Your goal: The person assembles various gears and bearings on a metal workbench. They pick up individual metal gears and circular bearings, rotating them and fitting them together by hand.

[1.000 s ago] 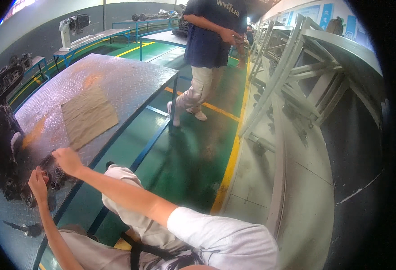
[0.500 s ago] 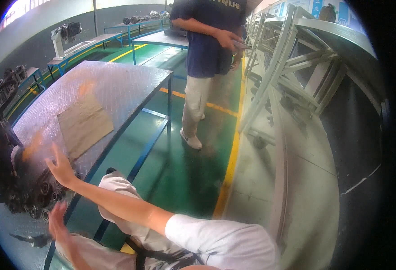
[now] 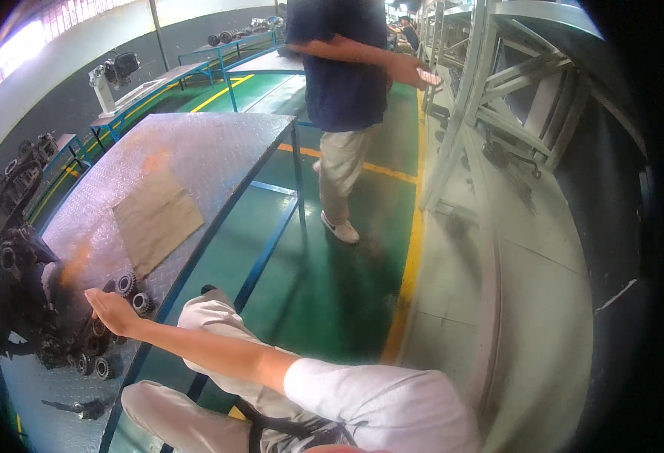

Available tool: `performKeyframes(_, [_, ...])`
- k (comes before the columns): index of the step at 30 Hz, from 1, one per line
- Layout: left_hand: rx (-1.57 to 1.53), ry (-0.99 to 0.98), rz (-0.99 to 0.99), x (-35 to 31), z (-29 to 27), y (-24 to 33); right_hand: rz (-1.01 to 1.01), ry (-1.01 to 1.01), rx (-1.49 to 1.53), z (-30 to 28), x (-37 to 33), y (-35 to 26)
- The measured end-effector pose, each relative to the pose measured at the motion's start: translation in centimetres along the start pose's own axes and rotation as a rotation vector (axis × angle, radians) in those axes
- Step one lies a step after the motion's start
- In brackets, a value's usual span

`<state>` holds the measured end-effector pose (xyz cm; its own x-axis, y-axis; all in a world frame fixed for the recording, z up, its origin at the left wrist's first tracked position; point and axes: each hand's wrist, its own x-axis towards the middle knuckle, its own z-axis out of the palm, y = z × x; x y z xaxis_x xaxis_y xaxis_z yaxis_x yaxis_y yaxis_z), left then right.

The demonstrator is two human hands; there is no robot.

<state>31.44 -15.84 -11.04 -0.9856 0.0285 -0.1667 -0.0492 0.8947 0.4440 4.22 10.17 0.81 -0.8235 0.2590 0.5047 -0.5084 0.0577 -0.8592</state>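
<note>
My right hand [image 3: 114, 312] reaches over the near edge of the steel-plate table [image 3: 234, 136]. Its fingers are stretched out and close together, and I see nothing held in them. Just beyond it, two toothed gears [image 3: 143, 303] sit by the table edge, and more ring-shaped gears [image 3: 104, 368] lie on its near side. A pile of dark, greasy machine parts [image 3: 15, 287] stands to the left of the hand. Nearer to me rests a small shaft-like part [image 3: 83, 408]. A tan sheet [image 3: 158, 223] lies flat farther along the table. My left hand is out of view.
Another person [image 3: 347, 83] stands past the table, a phone-like object [image 3: 428, 78] in one hand. Metal racks [image 3: 490, 98] line the right side beyond a yellow floor line [image 3: 407, 279]. Other blue-framed benches [image 3: 264, 64] with machine parts stand farther back.
My right hand has come down toward the gears, its spread fingers drawing together. My left hand has left the view. The two gears near the edge now show. The other person's arm has shifted right.
</note>
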Motion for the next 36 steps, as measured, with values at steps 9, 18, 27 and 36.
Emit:
performKeyframes(9, [0.078,-0.053,0.043,0.4,0.0,1.2,-0.024,0.058,-0.118,-0.5,0.7,1.7])
performKeyframes(18, [0.128,-0.085,0.053,-0.1,-0.1,1.8,-0.018,0.071,-0.119,-1.3,0.9,1.1])
performKeyframes(27, [0.178,-0.113,0.064,-0.4,-0.2,2.1,-0.064,0.099,-0.171,-2.1,1.3,2.5])
performKeyframes(36, [0.221,-0.136,0.072,-0.7,0.0,2.5,-0.009,0.088,-0.177,-2.5,1.4,2.1])
